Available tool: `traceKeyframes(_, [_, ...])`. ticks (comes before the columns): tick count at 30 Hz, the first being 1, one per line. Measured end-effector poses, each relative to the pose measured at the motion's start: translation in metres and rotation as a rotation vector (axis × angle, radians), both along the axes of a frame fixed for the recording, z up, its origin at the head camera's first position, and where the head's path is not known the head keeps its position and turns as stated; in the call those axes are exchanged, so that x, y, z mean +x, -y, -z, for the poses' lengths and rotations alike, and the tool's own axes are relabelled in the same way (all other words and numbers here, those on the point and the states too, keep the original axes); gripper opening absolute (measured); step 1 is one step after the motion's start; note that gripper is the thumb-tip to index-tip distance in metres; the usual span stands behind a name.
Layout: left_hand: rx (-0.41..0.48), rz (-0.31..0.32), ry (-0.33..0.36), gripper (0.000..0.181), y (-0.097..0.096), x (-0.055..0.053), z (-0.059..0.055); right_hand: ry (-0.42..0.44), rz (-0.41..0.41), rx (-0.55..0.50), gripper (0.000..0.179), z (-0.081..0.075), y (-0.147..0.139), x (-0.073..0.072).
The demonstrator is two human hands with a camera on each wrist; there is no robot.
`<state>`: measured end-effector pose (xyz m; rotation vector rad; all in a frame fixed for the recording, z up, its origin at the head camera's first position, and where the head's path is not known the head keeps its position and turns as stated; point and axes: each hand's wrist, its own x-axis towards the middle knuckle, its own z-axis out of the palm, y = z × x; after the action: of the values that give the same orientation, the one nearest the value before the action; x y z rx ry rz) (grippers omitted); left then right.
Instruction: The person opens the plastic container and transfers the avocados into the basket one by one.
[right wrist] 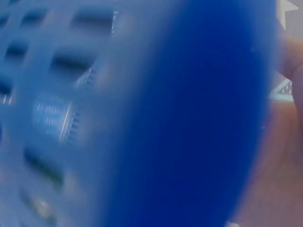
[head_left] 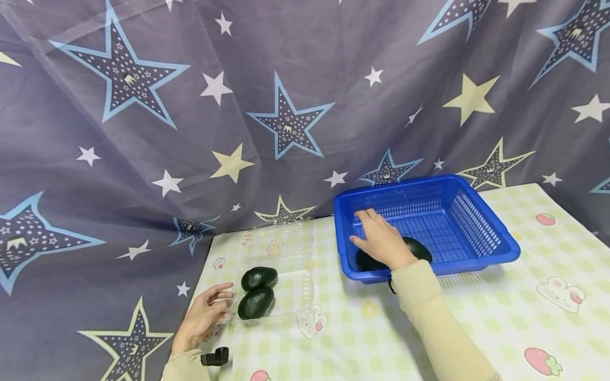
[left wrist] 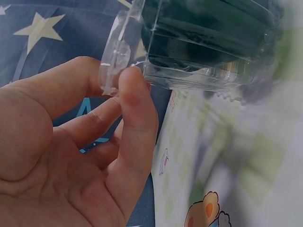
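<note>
Two dark green avocados (head_left: 256,303) lie in the left part of a clear plastic clamshell box (head_left: 294,291), its lid (head_left: 297,241) folded back behind. At the box's left edge my left hand (head_left: 202,320) pinches the rim between thumb and finger, as the left wrist view shows. My right hand (head_left: 383,243) is over the near left part of a blue plastic basket (head_left: 476,227), its fingers spread and holding nothing visible. Dark green avocados (head_left: 418,248) lie in the basket below that hand, partly hidden by it. The basket's wall (right wrist: 199,113) fills much of the right wrist view, blurred.
A checked tablecloth (head_left: 352,338) with cartoon prints covers the table. Behind it hangs a dark star-patterned curtain (head_left: 305,185), close to the basket and the lid. A black band with a small mount (head_left: 215,356) is on my left wrist.
</note>
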<state>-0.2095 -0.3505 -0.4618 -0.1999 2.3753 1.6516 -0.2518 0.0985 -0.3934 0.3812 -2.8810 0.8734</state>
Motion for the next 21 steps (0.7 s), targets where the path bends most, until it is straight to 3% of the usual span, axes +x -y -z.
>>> traceKeyframes(21, [0.004, -0.006, -0.024, 0.055, 0.000, 0.002, 0.002, -0.125, -0.152, -0.024, 0.052, 0.007, 0.067, 0.005])
